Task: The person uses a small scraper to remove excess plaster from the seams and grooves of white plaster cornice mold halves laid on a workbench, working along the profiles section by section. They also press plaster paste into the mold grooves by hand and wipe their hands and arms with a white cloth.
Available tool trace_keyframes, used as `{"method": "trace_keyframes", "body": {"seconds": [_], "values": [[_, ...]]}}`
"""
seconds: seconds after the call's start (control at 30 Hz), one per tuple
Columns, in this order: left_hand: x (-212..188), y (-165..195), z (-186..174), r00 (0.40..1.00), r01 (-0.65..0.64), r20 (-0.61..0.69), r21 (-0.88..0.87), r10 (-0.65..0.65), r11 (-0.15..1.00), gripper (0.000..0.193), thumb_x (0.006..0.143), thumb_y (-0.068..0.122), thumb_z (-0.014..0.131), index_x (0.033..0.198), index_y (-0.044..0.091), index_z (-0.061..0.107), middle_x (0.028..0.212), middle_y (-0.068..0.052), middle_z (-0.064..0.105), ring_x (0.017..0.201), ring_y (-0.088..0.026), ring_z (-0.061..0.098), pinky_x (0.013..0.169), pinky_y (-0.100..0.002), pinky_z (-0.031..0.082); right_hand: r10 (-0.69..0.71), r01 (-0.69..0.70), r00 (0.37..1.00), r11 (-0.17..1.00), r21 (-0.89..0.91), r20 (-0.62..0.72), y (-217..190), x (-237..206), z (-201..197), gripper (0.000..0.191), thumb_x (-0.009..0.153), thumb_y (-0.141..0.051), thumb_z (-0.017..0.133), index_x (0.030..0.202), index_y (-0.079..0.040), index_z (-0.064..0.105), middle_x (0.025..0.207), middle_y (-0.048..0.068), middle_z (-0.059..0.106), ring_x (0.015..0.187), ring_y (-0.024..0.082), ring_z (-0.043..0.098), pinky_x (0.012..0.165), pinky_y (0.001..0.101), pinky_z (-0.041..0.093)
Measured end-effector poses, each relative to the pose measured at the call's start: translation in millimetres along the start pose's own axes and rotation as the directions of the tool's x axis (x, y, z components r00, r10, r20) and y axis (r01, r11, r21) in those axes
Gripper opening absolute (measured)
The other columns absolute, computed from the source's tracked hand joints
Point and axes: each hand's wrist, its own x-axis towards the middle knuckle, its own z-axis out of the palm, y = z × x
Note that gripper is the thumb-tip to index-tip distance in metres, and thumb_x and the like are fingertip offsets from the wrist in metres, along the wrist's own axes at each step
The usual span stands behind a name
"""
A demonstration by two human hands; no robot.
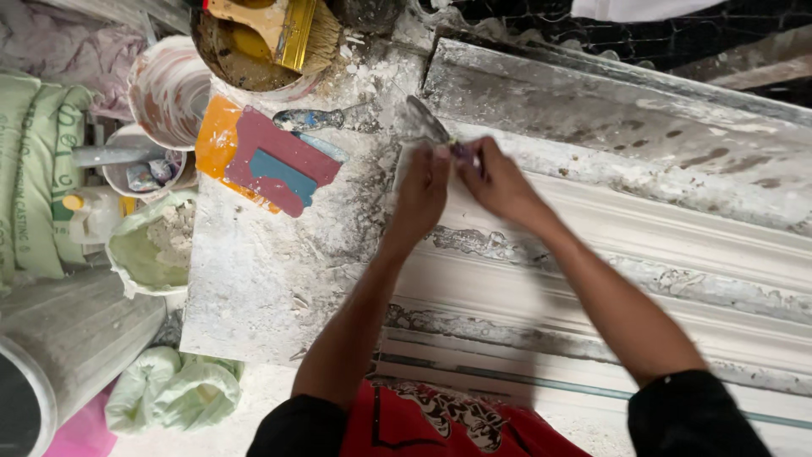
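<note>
The fingers of the right hand [499,182] are curled around the handle of a putty knife [425,125], whose grey blade sticks out to the far left. The fingers of the left hand [423,190] are bunched narrow and meet the same tool at the base of the blade, just beside the right hand; motion blur hides whether they truly grip it. Both hands sit over the far left end of a long white plaster moulding [643,254], which runs off to the right with ridged profiles and grey, crusted patches.

Left of the hands lies a plaster-spattered board [254,271]. On it rest a second scraper with a blue handle [309,119] and a stack of flat plastic spreaders [271,161] in orange, dark red and blue. Beyond them stands a bucket [254,72] with a wide brush [283,30] laid across it. Farther left are a white pail [165,89], a bag of pale powder [152,245] and green sacks [34,169].
</note>
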Motion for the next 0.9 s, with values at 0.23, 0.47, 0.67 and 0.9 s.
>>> {"method": "trace_keyframes", "body": {"seconds": [0.23, 0.47, 0.67, 0.9], "values": [[-28.5, -13.8, 26.0, 0.890, 0.433, 0.305, -0.340, -0.338, 0.835, 0.038, 0.109, 0.033, 0.056, 0.124, -0.002, 0.060, 0.091, -0.006, 0.062, 0.074, -0.011, 0.055, 0.062, -0.029, 0.050, 0.134, -0.067, 0.987, 0.838, 0.542, -0.085, 22.8, -57.6, 58.7, 0.038, 0.110, -0.037, 0.031, 0.117, -0.001, 0.037, 0.084, 0.014, 0.060, 0.052, 0.017, 0.060, 0.041, 0.0296, 0.051], [27.5, -13.2, -18.8, 0.955, 0.049, 0.270, 0.262, -0.122, 0.964, 0.040, 0.106, 0.030, 0.046, 0.137, 0.007, 0.053, 0.092, -0.011, 0.070, 0.065, -0.022, 0.069, 0.053, -0.036, 0.060, 0.126, -0.098, 0.990, 0.940, 0.326, -0.067, 52.5, -102.2, 59.8, 0.045, 0.108, -0.043, 0.038, 0.129, -0.003, 0.045, 0.110, 0.011, 0.068, 0.096, 0.022, 0.068, 0.079, 0.0376, 0.059], [68.5, -16.5, -77.4, 0.758, -0.653, 0.648, 0.748, 0.082, 0.120, 0.016, 0.093, 0.015, 0.061, 0.104, 0.007, 0.069, 0.106, -0.015, 0.070, 0.088, -0.028, 0.074, 0.067, -0.042, 0.062, 0.217, -0.158, 0.884, 0.972, 0.171, -0.414, 137.0, -166.4, 43.0, 0.044, 0.098, -0.042, 0.052, 0.115, -0.003, 0.065, 0.121, 0.018, 0.069, 0.111, 0.029, 0.067, 0.092, 0.0473, 0.058], [98.6, -3.3, -44.1, 0.458, -0.886, 0.883, 0.463, -0.104, 0.026, 0.015, 0.092, 0.011, 0.059, 0.101, 0.006, 0.069, 0.127, -0.011, 0.063, 0.095, -0.030, 0.074, 0.074, -0.043, 0.061, 0.108, -0.364, 0.740, 0.894, -0.261, -0.663, 210.3, -222.2, 29.6, 0.047, 0.097, -0.034, 0.063, 0.131, -0.002, 0.065, 0.131, 0.026, 0.062, 0.131, 0.043, 0.043, 0.109, 0.0550, 0.031]]}}
